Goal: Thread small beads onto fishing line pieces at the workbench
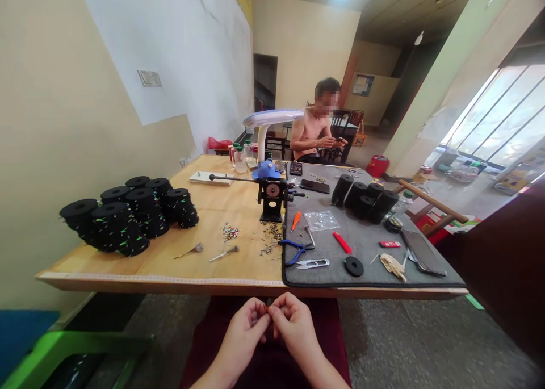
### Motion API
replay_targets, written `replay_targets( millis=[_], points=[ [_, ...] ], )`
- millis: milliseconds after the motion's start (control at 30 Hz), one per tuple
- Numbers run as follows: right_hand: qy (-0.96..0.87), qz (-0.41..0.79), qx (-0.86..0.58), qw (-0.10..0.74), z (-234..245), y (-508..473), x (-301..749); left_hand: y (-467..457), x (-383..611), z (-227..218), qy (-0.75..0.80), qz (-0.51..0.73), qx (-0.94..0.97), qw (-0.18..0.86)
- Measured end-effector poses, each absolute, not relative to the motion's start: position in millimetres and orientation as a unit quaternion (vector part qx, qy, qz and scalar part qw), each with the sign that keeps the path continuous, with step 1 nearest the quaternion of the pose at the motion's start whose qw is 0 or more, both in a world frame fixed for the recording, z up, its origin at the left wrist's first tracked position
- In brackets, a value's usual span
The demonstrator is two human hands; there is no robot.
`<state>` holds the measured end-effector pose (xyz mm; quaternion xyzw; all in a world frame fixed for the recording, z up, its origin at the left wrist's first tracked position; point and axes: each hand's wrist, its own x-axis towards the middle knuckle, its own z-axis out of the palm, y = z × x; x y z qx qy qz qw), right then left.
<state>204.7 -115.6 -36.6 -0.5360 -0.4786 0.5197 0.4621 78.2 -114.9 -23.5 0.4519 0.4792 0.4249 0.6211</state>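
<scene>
Below the table's front edge, over my lap, my left hand (244, 326) and my right hand (292, 321) meet fingertip to fingertip. Both are closed in a pinch on something tiny and reddish between them that I cannot make out. On the wooden table (213, 218) just beyond stand a small black winding machine (272, 199) and a grey mat (366, 244). The mat carries blue-handled pliers (297, 249), thread snips (313, 263), a red stick (342, 242) and a flat black disc (353, 266).
Stacks of black spools (128, 216) fill the table's left; more black spools (364, 199) sit at the mat's back. A white desk lamp (270, 122), bottles and phones stand behind. A seated person (319, 133) works at the far end. A green stool (63, 349) is lower left.
</scene>
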Motion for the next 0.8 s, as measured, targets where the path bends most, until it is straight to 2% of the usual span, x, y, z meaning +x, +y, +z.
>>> replay_targets(
  millis=[233, 600, 800],
  points=[
    [-0.486, 0.521, -0.525, 0.465, -34.1, -117.7, 206.7, -115.0, 79.2, -22.1, 0.476, 0.431, 0.444, 0.625],
    [-0.395, 0.605, -0.486, 0.492, -38.7, -114.4, 202.8, -117.2, 79.2, -22.2, 0.405, 0.444, 0.279, 0.749],
    [-0.388, 0.608, -0.493, 0.487, -40.5, -116.0, 203.8, -113.4, 76.6, -22.4, 0.430, 0.441, 0.296, 0.730]
  ],
)
